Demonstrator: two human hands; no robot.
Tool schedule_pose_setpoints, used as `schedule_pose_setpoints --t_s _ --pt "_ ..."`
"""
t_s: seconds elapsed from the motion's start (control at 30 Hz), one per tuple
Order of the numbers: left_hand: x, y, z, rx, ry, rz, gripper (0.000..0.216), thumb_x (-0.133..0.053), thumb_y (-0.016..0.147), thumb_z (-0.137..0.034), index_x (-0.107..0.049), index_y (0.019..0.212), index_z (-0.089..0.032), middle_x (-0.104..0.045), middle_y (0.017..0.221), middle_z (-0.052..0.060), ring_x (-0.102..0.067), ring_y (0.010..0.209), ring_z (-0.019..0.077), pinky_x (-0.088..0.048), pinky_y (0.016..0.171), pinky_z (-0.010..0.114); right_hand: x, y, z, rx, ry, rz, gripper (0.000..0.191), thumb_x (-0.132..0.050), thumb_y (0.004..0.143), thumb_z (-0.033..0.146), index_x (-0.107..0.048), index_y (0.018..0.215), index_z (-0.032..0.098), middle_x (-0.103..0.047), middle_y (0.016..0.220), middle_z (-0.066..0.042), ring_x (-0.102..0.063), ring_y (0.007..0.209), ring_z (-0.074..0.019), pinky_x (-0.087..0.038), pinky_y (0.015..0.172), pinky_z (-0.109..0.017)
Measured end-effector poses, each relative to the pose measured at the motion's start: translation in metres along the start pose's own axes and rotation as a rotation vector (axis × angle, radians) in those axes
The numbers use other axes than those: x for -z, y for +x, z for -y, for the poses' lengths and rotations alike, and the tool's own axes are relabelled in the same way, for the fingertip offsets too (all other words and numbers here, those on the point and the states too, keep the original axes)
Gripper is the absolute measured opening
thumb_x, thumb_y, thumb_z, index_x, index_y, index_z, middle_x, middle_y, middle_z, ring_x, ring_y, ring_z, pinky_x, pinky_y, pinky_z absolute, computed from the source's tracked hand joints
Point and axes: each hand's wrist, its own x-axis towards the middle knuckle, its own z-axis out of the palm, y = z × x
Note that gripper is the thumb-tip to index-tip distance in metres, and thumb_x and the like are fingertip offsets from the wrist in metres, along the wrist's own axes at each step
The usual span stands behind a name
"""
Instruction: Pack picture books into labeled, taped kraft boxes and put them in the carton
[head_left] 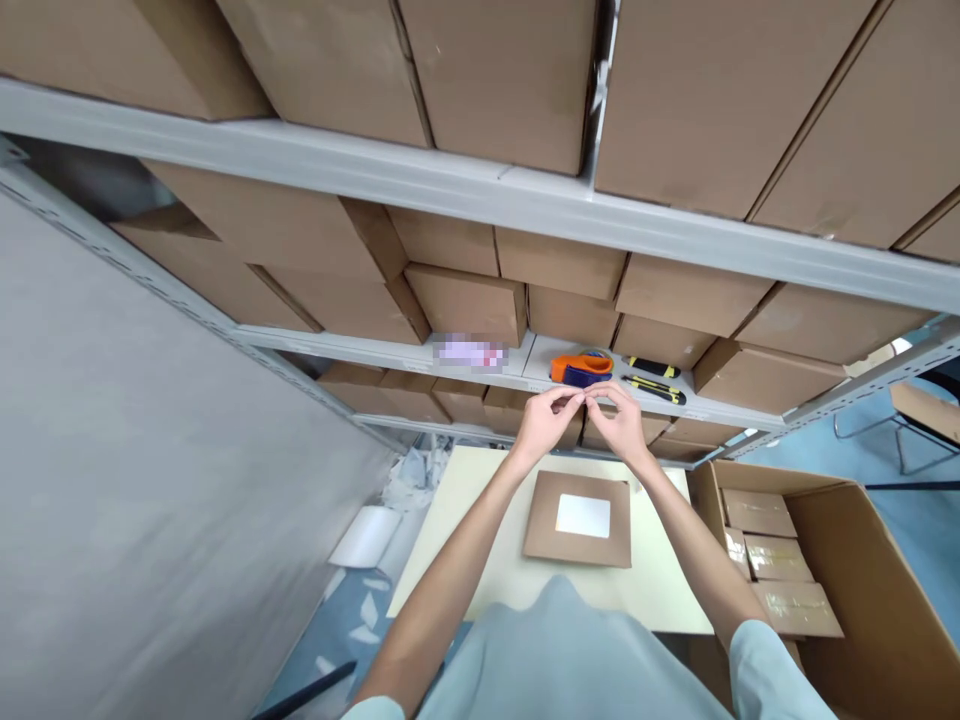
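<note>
My left hand [545, 420] and my right hand [616, 415] meet fingertip to fingertip above the far end of the table, both pinched closed. Whatever lies between the fingertips is too small to make out. Below them, on the pale table [495, 480], rests a flat cardboard box [577, 560] with a white label [583, 516] on its top. Just beyond my hands, an orange and blue tape dispenser [581, 369] stands on the shelf. Yellow and black utility knives [654, 388] lie to its right.
Grey metal shelving [450, 190] packed with cardboard boxes [690, 290] rises ahead. At right stands a large open carton [870, 560] holding several small taped boxes [780, 557]. A grey wall [150, 450] closes the left side; paper scraps [367, 610] litter the floor there.
</note>
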Motion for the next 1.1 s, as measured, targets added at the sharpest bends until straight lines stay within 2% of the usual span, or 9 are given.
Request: schedule_pose_setpoints --t_s 0.17,0.37,0.53,0.73,0.97,1.1 --pt "0.0 -0.05 -0.01 0.11 -0.104 0.087 0.04 -0.079 0.09 -0.057 -0.084 0.097 -0.018 -0.084 0.097 0.009 -0.079 0.088 0.0241 -0.064 0.084 0.035 0.009 -0.051 0.028 -0.087 0.033 0.008 0.013 -0.066 0.102 0.026 -0.073 0.091 0.025 -0.078 0.098 -0.005 -0.074 0.097 -0.0226 -0.057 0.094 -0.041" --pt "-0.014 -0.105 -0.006 0.286 -0.186 0.097 0.038 -0.088 0.081 -0.055 -0.082 0.091 -0.019 -0.083 0.093 0.008 -0.078 0.087 0.0232 -0.065 0.085 0.035 0.013 -0.115 0.04 -0.163 -0.005 0.017 0.011 -0.065 0.104 0.025 -0.072 0.096 0.026 -0.077 0.103 -0.005 -0.074 0.1 -0.0227 -0.057 0.096 -0.043" --pt "-0.024 -0.137 -0.006 0.435 -0.251 0.093 0.038 -0.094 0.074 -0.051 -0.081 0.087 -0.018 -0.082 0.088 0.007 -0.076 0.082 0.0208 -0.063 0.081 0.033 0.018 -0.151 0.05 -0.23 -0.038 0.048 0.011 -0.064 0.105 0.026 -0.073 0.1 0.027 -0.077 0.105 -0.006 -0.074 0.102 -0.0246 -0.056 0.1 -0.048" --pt "-0.026 -0.155 -0.015 0.49 -0.276 0.117 0.04 -0.091 0.078 -0.056 -0.08 0.088 -0.018 -0.081 0.089 0.008 -0.077 0.084 0.0215 -0.062 0.084 0.035 0.026 -0.17 0.062 -0.261 -0.004 0.072 0.012 -0.063 0.106 0.024 -0.074 0.105 0.028 -0.076 0.109 -0.006 -0.073 0.106 -0.0247 -0.056 0.1 -0.047" --pt "-0.03 -0.16 -0.026 0.414 -0.166 0.085 0.044 -0.088 0.081 -0.062 -0.081 0.086 -0.019 -0.082 0.088 0.007 -0.077 0.085 0.0225 -0.063 0.081 0.034 0.034 -0.171 0.07 -0.246 0.006 0.059 0.012 -0.064 0.106 0.025 -0.076 0.107 0.029 -0.077 0.11 -0.006 -0.074 0.106 -0.0242 -0.057 0.099 -0.047" --pt "-0.031 -0.165 -0.035 0.386 -0.19 0.074 0.04 -0.086 0.085 -0.059 -0.082 0.094 -0.02 -0.083 0.098 0.008 -0.078 0.093 0.0225 -0.064 0.09 0.035 0.038 -0.172 0.075 -0.233 -0.007 0.035 0.015 -0.066 0.106 0.027 -0.079 0.111 0.031 -0.077 0.112 -0.006 -0.074 0.108 -0.0249 -0.059 0.1 -0.049"
